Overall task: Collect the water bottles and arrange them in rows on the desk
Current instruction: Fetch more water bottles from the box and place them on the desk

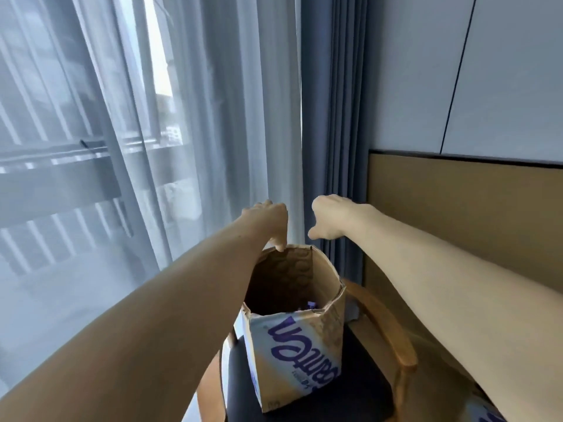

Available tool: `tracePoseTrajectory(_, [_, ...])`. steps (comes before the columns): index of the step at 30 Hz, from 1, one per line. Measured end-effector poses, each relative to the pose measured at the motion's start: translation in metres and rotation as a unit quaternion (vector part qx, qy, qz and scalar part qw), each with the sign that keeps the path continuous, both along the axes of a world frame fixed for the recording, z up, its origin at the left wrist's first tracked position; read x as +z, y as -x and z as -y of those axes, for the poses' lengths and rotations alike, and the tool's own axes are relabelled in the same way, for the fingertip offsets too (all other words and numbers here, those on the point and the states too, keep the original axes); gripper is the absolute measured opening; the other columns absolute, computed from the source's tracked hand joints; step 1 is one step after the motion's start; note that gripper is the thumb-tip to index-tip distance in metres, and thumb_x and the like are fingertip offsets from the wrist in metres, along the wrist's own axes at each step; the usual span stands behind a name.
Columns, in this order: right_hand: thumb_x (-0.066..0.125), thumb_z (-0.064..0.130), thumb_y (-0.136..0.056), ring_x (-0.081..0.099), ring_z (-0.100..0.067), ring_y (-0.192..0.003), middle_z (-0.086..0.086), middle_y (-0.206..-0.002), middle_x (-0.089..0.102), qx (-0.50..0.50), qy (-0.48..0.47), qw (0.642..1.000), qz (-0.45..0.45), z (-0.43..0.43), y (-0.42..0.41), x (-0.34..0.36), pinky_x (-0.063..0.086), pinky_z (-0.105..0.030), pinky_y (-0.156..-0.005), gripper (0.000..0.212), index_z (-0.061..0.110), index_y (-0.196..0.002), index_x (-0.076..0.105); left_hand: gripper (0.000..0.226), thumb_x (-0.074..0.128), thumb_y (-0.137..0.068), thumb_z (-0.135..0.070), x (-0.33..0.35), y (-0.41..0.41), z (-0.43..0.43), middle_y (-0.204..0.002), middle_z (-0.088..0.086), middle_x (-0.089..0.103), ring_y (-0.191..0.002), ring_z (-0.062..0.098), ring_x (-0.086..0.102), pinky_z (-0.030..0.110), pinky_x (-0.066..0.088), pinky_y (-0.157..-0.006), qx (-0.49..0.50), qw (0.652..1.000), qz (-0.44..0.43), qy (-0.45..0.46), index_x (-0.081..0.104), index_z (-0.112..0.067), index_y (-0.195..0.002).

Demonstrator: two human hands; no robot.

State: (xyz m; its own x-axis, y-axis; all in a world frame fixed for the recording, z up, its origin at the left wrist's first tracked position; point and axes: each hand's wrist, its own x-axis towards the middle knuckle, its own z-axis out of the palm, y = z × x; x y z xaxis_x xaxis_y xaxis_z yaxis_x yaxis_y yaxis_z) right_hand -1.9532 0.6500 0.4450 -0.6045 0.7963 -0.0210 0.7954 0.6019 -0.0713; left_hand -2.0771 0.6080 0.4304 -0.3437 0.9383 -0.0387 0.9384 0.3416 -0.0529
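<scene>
Both hands are reached out over a box (292,354) that stands on a chair (393,333) by the curtain (335,117). Left hand (268,217): the far rim of the box is pinched between thumb and fingertips, with the flap drawn upright. Right hand (335,216): held just above and to the right of the same rim, apart from it, thumb pointed down. Its fingers are hidden behind the hand, so grasping or clenched cannot be told. Step in hand, as judged: the box is being opened or steadied so the bottles can be got at. Collecting is at its start; nothing is carried and no rows are laid. Bottles (309,306): only a few purple-and-pale bits are seen deep at the box bottom, in shadow. They are taken for caps or labels; the count cannot be told. Box noted as worn cardboard, walls bowed and creased, near corner torn, purple print upside down on the near face. Next move, as judged: the rim to be held by the left hand while the right is lowered straight down the tall, narrow opening. A bottle is then to be gripped by neck or cap and lifted clear, without the soft walls being dragged or the box tipped off the seat. Desk not in view.
</scene>
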Motion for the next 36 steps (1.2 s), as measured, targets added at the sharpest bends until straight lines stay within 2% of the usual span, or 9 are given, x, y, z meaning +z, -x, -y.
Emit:
tracePoseTrajectory(10, [0.061,0.024,-0.089,0.046,-0.019,-0.067,-0.002,-0.077,0.042,0.083,0.114,0.988,0.061,-0.144,0.064,-0.104,0.036,-0.028,-0.052,0.031,0.011,-0.073,0.038,0.063,0.076,-0.075,-0.03,-0.109,0.05,-0.129,-0.126,0.006,0.045,-0.114,0.028,0.051,0.038,0.043,-0.078,0.091,0.988,0.072,0.105,0.045,-0.015,-0.128])
tracePoseTrajectory(13, [0.063,0.028,-0.088,0.049,-0.023,-0.084,-0.004,-0.09,0.046,0.114,0.143,0.978,0.096,-0.181,0.081,-0.133,0.044,-0.033,-0.067,0.025,0.009,-0.099,0.051,0.071,0.077,-0.073,-0.033,-0.145,0.062,-0.162,-0.129,0.008,0.045,-0.115,0.029,0.052,0.041,0.048,-0.089,0.121,0.978,0.094,0.144,0.042,-0.017,-0.133])
tracePoseTrajectory(15, [0.064,0.031,-0.088,0.05,-0.024,-0.088,-0.006,-0.097,0.048,0.131,0.164,0.97,0.12,-0.201,0.091,-0.159,0.045,-0.034,-0.073,0.034,0.008,-0.112,0.055,0.071,0.078,-0.073,-0.034,-0.173,0.072,-0.177,-0.131,0.01,0.044,-0.116,0.031,0.051,0.044,0.048,-0.094,0.137,0.97,0.109,0.17,0.042,-0.015,-0.132])
tracePoseTrajectory(17, [0.064,0.032,-0.088,0.055,-0.025,-0.088,-0.006,-0.096,0.051,0.14,0.194,0.959,0.149,-0.216,0.103,-0.188,0.046,-0.033,-0.072,0.035,0.007,-0.11,0.056,0.073,0.078,-0.074,-0.034,-0.201,0.082,-0.187,-0.133,0.011,0.041,-0.117,0.033,0.051,0.045,0.047,-0.096,0.155,0.959,0.13,0.199,0.041,-0.014,-0.133])
tracePoseTrajectory(21, [0.065,0.027,-0.088,0.056,-0.025,-0.075,-0.006,-0.085,0.054,0.159,0.257,0.935,0.184,-0.235,0.128,-0.245,0.045,-0.03,-0.058,0.024,0.009,-0.082,0.051,0.076,0.08,-0.073,-0.034,-0.256,0.104,-0.192,-0.135,0.013,0.039,-0.117,0.034,0.051,0.045,0.049,-0.096,0.195,0.931,0.168,0.257,0.04,-0.013,-0.135])
tracePoseTrajectory(25, [0.067,0.026,-0.086,0.058,-0.026,-0.081,-0.008,-0.094,0.056,0.173,0.286,0.92,0.206,-0.24,0.154,-0.294,0.046,-0.03,-0.065,0.021,0.011,-0.091,0.054,0.076,0.08,-0.074,-0.032,-0.304,0.131,-0.187,-0.136,0.015,0.041,-0.119,0.035,0.051,0.043,0.05,-0.095,0.215,0.912,0.192,0.293,0.042,-0.011,-0.136])
tracePoseTrajectory(28, [0.068,0.026,-0.085,0.059,-0.026,-0.084,-0.008,-0.101,0.059,0.173,0.292,0.908,0.246,-0.241,0.165,-0.329,0.046,-0.029,-0.066,0.025,0.009,-0.101,0.06,0.07,0.074,-0.082,-0.031,-0.341,0.147,-0.184,-0.142,0.016,0.039,-0.126,0.034,0.046,0.041,0.046,-0.101,0.213,0.9,0.203,0.321,0.04,-0.011,-0.14])
tracePoseTrajectory(32, [0.065,0.025,-0.087,0.058,-0.029,-0.111,-0.014,-0.13,0.055,0.15,0.292,0.886,0.328,-0.245,0.16,-0.372,0.048,-0.031,-0.086,0.042,0.009,-0.125,0.056,0.068,0.062,-0.091,-0.028,-0.381,0.156,-0.184,-0.15,0.015,0.027,-0.137,0.034,0.03,0.044,0.032,-0.11,0.183,0.903,0.176,0.346,0.028,-0.013,-0.148])
tracePoseTrajectory(36, [0.062,0.027,-0.089,0.055,-0.025,-0.117,-0.006,-0.133,0.053,0.145,0.296,0.838,0.434,-0.236,0.143,-0.41,0.048,-0.033,-0.093,0.041,0.014,-0.127,0.055,0.075,0.058,-0.093,-0.028,-0.415,0.152,-0.174,-0.152,0.016,0.026,-0.139,0.034,0.029,0.041,0.024,-0.112,0.133,0.896,0.135,0.402,0.013,-0.016,-0.153])
